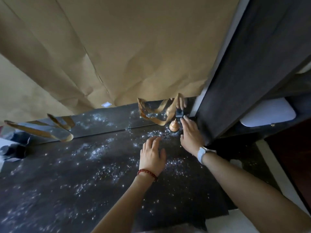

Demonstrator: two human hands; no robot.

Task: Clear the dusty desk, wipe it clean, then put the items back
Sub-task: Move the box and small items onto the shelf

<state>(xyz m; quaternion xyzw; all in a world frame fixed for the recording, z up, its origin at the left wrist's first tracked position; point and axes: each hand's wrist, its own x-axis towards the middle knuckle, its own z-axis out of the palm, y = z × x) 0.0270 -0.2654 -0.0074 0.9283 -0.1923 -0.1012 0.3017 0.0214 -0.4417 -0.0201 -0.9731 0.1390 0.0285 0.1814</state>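
Note:
The dark desk (84, 174) is strewn with white dusty specks. A small wooden gourd (174, 126) stands at its far right, close to the mirror strip (104, 121) along the back. Just behind the gourd is a small dark object (179, 113). My right hand (191, 132), with a white watch on the wrist, stretches over to it; the straight fingertips touch it and the thumb stays apart. My left hand (152, 156), with a red bead bracelet, lies flat with relaxed fingers on the desk, left of the gourd, holding nothing.
Brown paper (134, 56) hangs over the mirror, and loose curled paper strips (55, 132) stick out at its lower edge. A tall dark cabinet side (235, 81) closes the right. Dark crumpled items (14, 151) lie at the desk's left edge.

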